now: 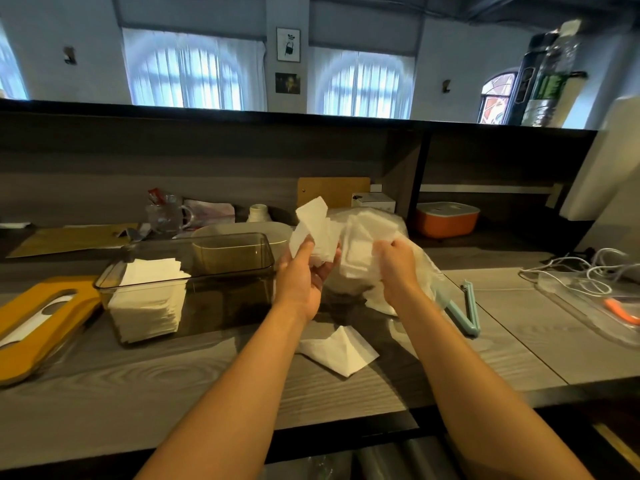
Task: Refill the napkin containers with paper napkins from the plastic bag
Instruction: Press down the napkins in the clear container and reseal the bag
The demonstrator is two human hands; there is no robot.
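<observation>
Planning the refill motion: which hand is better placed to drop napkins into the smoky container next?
Left. The left hand already holds napkins and sits right beside the container; the right hand grips the plastic bag, farther away.

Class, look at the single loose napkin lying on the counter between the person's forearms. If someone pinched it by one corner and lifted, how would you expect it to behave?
The loose napkin would probably droop: it is thin paper, already creased and lying unevenly. It likely weighs almost nothing, like the napkins that flop in the left hand. A push would more likely crumple it than slide it across the grained counter.
</observation>
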